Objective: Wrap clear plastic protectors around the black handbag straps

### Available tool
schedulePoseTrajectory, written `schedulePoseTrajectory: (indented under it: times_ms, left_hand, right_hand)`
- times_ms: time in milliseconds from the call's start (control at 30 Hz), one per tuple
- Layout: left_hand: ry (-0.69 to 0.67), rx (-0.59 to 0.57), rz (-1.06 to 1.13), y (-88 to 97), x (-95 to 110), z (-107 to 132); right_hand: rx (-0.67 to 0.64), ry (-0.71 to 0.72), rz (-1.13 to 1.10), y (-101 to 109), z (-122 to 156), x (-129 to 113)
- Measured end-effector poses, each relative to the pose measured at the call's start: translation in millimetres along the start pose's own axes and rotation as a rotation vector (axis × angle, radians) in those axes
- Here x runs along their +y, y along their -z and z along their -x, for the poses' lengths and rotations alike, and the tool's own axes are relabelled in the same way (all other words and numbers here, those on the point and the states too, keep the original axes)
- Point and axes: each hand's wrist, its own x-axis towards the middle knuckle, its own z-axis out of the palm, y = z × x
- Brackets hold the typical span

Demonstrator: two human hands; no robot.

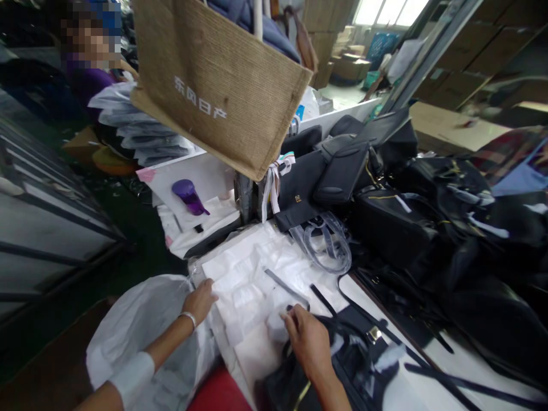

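My left hand, with a white band at the wrist, is at the left edge of the white sheets on the table. Its fingers are curled, and what they hold is hidden. Over a black handbag with a gold clasp, my right hand is closed in a pinch. Something small and dark shows at its fingertips, too small to name. A crumpled white wad lies just left of those fingers. Beyond them is a grey strip on the sheets.
A large white plastic bag stands open left of the table. A burlap bag hangs overhead. Black handbags are heaped on the right. Clear straps and a purple cup lie farther back. A person sits at far left.
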Motion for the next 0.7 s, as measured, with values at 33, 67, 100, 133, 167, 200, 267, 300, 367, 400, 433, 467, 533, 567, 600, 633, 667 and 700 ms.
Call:
schedulePoseTrajectory:
  times_ms: [33, 67, 100, 133, 167, 200, 267, 300, 367, 400, 433, 467, 533, 567, 600, 633, 667, 700]
  left_hand:
    - [-0.001, -0.009, 0.015, 2.4, -2.6, -3.9]
    - [-0.001, -0.015, 0.029, 4.8, -5.4, -7.1]
    - [0.003, -0.015, 0.041, 6.9, -8.3, -9.5]
    - [0.009, -0.011, 0.053, 8.6, -10.8, -11.1]
    - [0.016, -0.005, 0.066, 9.9, -12.8, -11.8]
    - [0.022, 0.002, 0.080, 10.9, -14.2, -11.8]
    - [0.029, 0.005, 0.116, 11.9, -15.7, -10.2]
    - [0.033, 0.001, 0.137, 12.1, -15.9, -8.9]
    - [0.052, -0.009, 0.182, 12.6, -16.1, -6.2]
    - [0.068, -0.009, 0.204, 13.2, -16.1, -4.9]
    - [0.087, -0.005, 0.224, 14.4, -16.1, -3.9]
    - [0.105, 0.002, 0.243, 16.3, -16.2, -3.1]
    - [0.126, 0.022, 0.273, 22.5, -16.2, -2.0]
    - [0.123, 0.036, 0.286, 26.8, -16.0, -1.8]
    - [0.112, 0.051, 0.299, 31.5, -15.6, -1.6]
    - [0.097, 0.068, 0.315, 36.2, -14.7, -1.5]
    - [0.081, 0.084, 0.334, 40.6, -13.1, -1.2]
    - [0.068, 0.096, 0.357, 44.1, -10.6, -0.6]
  right_hand:
    - [-0.016, 0.000, 0.010, -2.5, 2.2, -4.9]
    - [-0.035, -0.001, 0.025, -5.8, 4.2, -10.3]
    - [-0.056, -0.001, 0.040, -9.7, 6.1, -16.1]
    - [-0.077, 0.004, 0.052, -14.0, 7.8, -22.2]
    - [-0.096, 0.013, 0.059, -18.7, 9.4, -28.3]
    - [-0.116, 0.028, 0.060, -23.6, 11.1, -34.2]
    - [-0.153, 0.064, 0.048, -32.7, 14.7, -43.6]
    - [-0.171, 0.079, 0.040, -36.8, 16.6, -46.5]
    - [-0.201, 0.093, 0.025, -43.5, 20.1, -48.5]
    - [-0.212, 0.095, 0.018, -46.0, 21.4, -47.6]
    - [-0.218, 0.095, 0.011, -47.7, 22.3, -45.9]
    - [-0.222, 0.094, 0.005, -48.8, 22.6, -43.7]
    - [-0.225, 0.087, -0.010, -48.6, 21.7, -39.3]
    - [-0.225, 0.080, -0.018, -47.7, 20.6, -37.8]
    - [-0.221, 0.072, -0.029, -46.3, 19.2, -36.9]
    - [-0.215, 0.063, -0.046, -44.9, 17.7, -36.8]
    - [-0.208, 0.050, -0.072, -43.7, 16.1, -37.4]
    - [-0.200, 0.030, -0.109, -43.1, 14.5, -38.6]
